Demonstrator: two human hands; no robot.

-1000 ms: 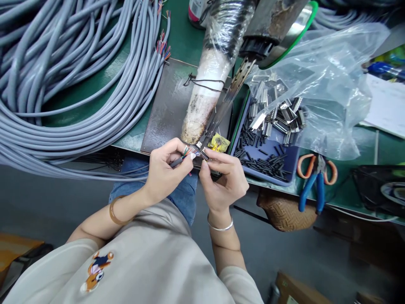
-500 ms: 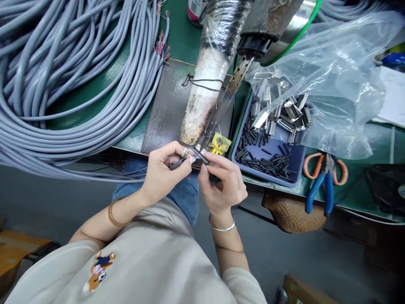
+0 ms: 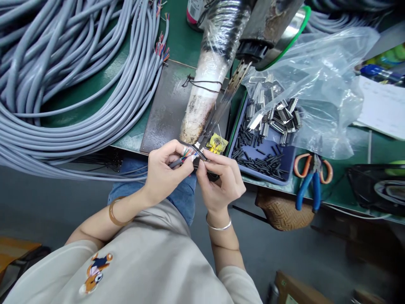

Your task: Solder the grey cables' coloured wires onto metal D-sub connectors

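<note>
Pinched in my left hand (image 3: 166, 164) is the stripped end of a grey cable (image 3: 176, 163), its thin coloured wires (image 3: 186, 154) fanning out past the fingertips. My right hand (image 3: 223, 179) grips a small multi-pin connector (image 3: 199, 152) by its lower end, between thumb and fingers. The wires meet the connector at its side; which of them are attached is too small to tell. Just above sits the tip of a soldering iron (image 3: 221, 105), its metal barrel slanting down from a holder. A yellow pad (image 3: 217, 144) lies right beside the connector.
Bundled grey cables (image 3: 104, 114) fill the left of the bench. A blue tray (image 3: 286, 179) holds metal connectors (image 3: 286, 116) and short black tubes (image 3: 268, 164), partly under a plastic bag (image 3: 332, 84). Pliers (image 3: 311, 179) overhang the front edge. A film-wrapped hose (image 3: 207, 76) stands before me.
The view has shifted a little, so the right-hand items sit further left. Both hands keep their holds, and the connector has turned slightly, showing more of its pin row.
</note>
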